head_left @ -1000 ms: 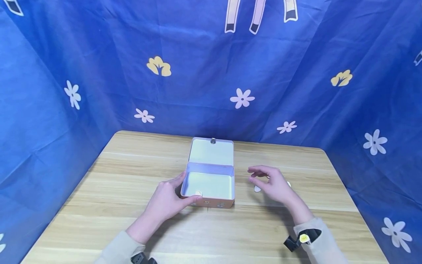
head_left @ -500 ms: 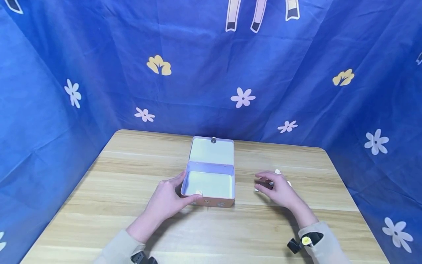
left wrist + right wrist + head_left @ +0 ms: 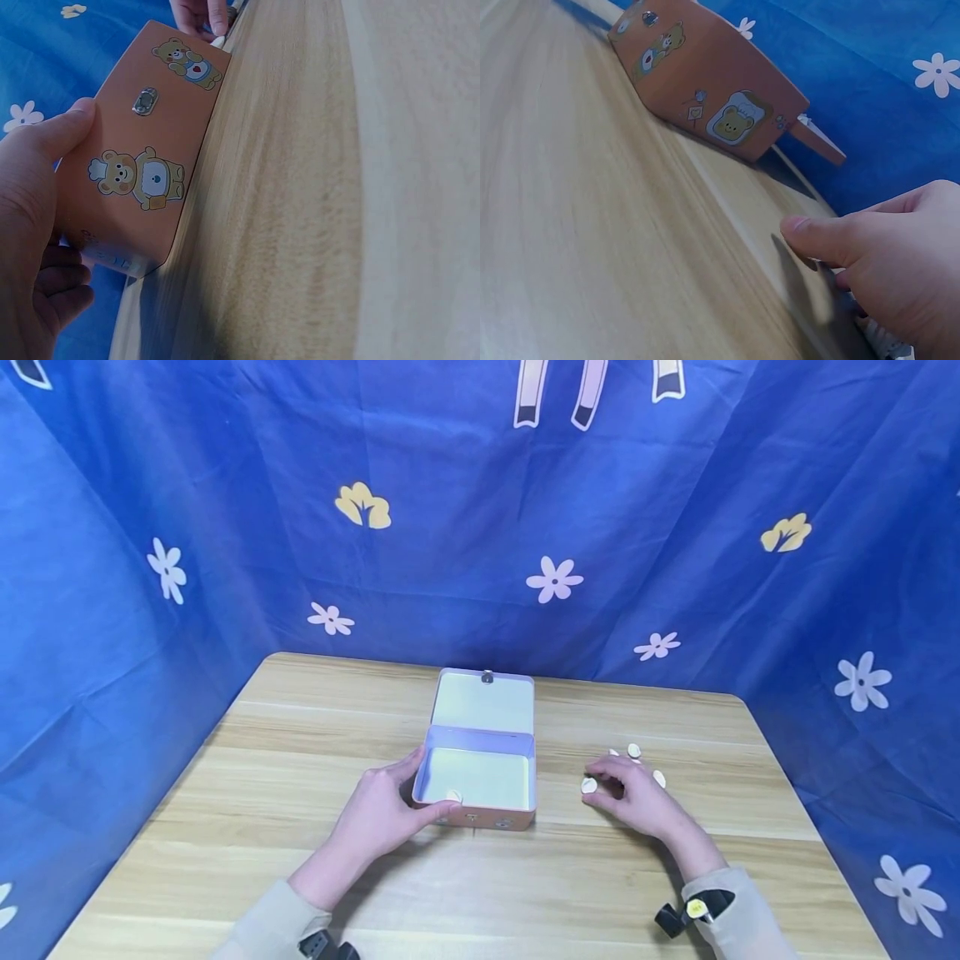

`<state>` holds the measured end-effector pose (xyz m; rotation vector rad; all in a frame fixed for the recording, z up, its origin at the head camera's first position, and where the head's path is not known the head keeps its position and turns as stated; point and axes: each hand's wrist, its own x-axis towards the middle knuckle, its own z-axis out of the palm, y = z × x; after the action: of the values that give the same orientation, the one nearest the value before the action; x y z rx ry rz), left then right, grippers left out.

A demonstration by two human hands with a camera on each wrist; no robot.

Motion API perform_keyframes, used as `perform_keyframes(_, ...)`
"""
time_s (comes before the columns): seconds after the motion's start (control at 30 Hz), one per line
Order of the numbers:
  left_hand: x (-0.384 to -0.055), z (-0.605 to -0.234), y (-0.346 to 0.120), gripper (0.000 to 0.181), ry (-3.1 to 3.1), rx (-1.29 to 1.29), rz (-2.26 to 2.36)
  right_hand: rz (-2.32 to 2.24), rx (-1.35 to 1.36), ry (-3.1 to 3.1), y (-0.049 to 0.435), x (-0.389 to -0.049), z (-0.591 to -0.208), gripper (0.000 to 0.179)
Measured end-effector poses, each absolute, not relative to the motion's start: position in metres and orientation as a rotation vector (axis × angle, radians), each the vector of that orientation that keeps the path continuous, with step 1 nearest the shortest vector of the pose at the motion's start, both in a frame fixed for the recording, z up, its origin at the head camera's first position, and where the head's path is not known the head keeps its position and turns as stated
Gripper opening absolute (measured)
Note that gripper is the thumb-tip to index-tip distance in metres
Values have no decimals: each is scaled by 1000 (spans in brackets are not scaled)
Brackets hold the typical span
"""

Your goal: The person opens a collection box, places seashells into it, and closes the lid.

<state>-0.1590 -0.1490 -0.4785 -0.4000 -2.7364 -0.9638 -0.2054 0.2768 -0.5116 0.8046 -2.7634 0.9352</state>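
An orange-brown box [image 3: 495, 819] with bear pictures and a white interior stands on the table, its hinged lid [image 3: 483, 702] tipped back. My left hand [image 3: 378, 814] grips its front left corner, thumb on the front rim and fingers along the left side. One small white roundish piece [image 3: 453, 796] lies inside, near the thumb. To the right of the box, my right hand [image 3: 637, 793] is low over the table. Its thumb and forefinger curve around another small white piece [image 3: 589, 786], with a gap between the fingertips. In the right wrist view the fingers are largely hidden behind the thumb [image 3: 810, 234].
Several more white pieces lie beyond and beside the right hand, among them one piece [image 3: 633, 751] at the back and one piece [image 3: 659, 778] by the knuckles. A blue patterned curtain [image 3: 450, 568] hangs behind the wooden table [image 3: 300, 718] and at both sides.
My right hand has moved slightly right and lower, its fingertips now on either side of a white piece, and uncovered pieces behind it. The left hand stays on the box.
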Motion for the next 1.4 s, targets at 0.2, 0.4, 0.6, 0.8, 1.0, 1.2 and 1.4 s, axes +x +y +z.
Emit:
perform_keyframes(0.2,-159,-479,-148,109,-2721,-406,-981,922,848,-2776,278,-205,-514,36)
perform_keyframes(0.4,-160,-481,-149,111,-2717,-405,-970,875,902,-2777,276,-206,-512,30)
perform_keyframes(0.6,-160,-482,-150,112,-2708,-410,-966,739,906,-2801,273,-206,-511,25)
perform_keyframes(0.8,-159,-480,-149,111,-2718,-403,-976,714,884,-2791,271,-206,-515,23)
perform_keyframes(1.0,-159,-481,-149,111,-2713,-408,-975,867,861,-2771,270,-205,-508,22)
perform_keyframes(1.2,-160,-481,-149,114,-2725,-401,-972,943,817,-2774,268,-204,-496,30)
perform_keyframes(1.4,-160,-480,-149,114,-2739,-403,-964,1009,817,-2760,265,-204,-488,33)
